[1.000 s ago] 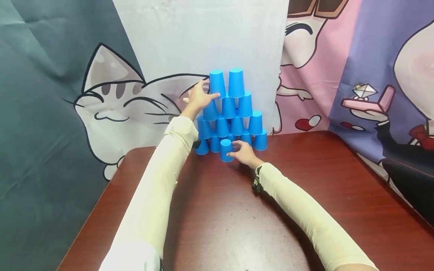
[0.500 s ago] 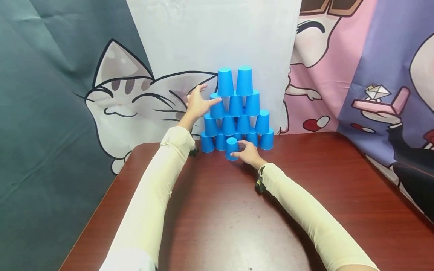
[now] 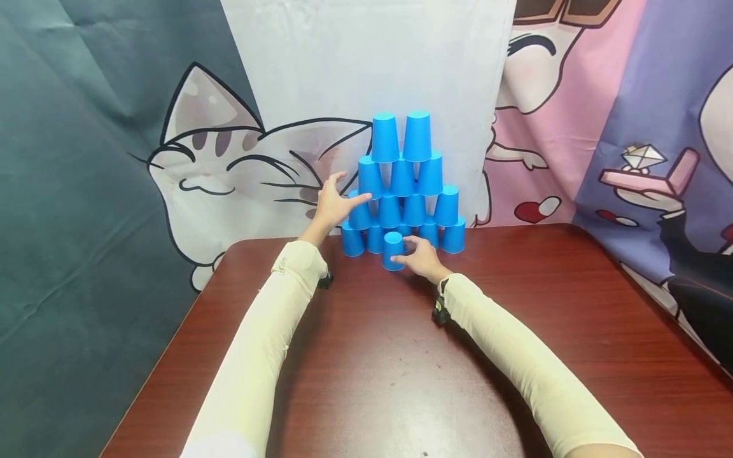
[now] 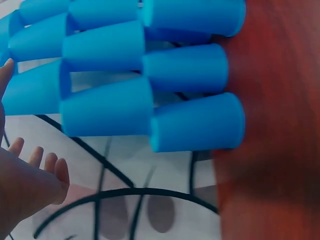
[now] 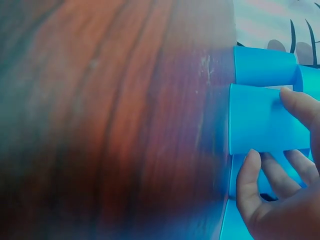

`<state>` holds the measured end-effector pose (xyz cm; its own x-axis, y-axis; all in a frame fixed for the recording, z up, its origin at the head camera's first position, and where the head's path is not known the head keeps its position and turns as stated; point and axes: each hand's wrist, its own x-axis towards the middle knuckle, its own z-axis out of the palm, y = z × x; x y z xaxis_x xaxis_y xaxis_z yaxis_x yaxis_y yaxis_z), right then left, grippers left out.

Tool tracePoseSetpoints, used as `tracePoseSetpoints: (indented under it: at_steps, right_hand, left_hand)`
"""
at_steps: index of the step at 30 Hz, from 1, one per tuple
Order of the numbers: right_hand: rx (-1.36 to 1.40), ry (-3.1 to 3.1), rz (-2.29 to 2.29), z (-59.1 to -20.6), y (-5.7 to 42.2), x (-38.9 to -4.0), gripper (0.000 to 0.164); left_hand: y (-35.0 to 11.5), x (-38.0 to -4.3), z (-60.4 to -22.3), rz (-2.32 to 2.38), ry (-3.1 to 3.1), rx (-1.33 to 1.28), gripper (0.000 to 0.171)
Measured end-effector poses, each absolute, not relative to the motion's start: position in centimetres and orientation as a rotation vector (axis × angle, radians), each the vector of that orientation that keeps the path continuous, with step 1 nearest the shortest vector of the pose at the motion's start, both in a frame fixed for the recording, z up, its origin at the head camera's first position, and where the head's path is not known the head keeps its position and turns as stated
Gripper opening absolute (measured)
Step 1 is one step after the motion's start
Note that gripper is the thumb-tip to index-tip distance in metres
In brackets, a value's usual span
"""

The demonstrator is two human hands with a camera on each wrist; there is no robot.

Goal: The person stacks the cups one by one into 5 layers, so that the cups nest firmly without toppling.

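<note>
Inverted blue cups form a stepped pyramid (image 3: 402, 178) at the back of the table, with two cups (image 3: 385, 137) on its top row. My left hand (image 3: 333, 202) is beside the pyramid's left side, fingers spread and thumb toward the cups, holding nothing. In the left wrist view, the fingers of that left hand (image 4: 30, 182) stand apart from the nearest cups. A single blue cup (image 3: 392, 252) stands upside down in front of the bottom row. My right hand (image 3: 422, 258) holds it from the right, thumb and fingers on opposite sides (image 5: 265, 120).
The brown wooden table (image 3: 378, 356) extends toward me and to both sides of the pyramid. Behind it hangs a printed cloth backdrop (image 3: 309, 57) with cartoon figures, close to the back cups.
My left hand has come down from beside the top row to the lower rows. My right hand stays at the front cup. The head view has shifted slightly left.
</note>
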<state>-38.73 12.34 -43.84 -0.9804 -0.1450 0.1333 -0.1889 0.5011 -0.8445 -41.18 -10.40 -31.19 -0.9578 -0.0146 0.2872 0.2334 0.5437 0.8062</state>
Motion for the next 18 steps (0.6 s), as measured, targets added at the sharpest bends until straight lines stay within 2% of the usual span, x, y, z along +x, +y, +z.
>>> tracePoseSetpoints:
  at_steps: [18]
  right_hand:
    - [0.32,-2.714,1.512,-43.4,12.5,-38.6,0.071]
  left_hand:
    - [-12.5,-39.7,-36.4,-1.596,-2.443,-0.127,0.083]
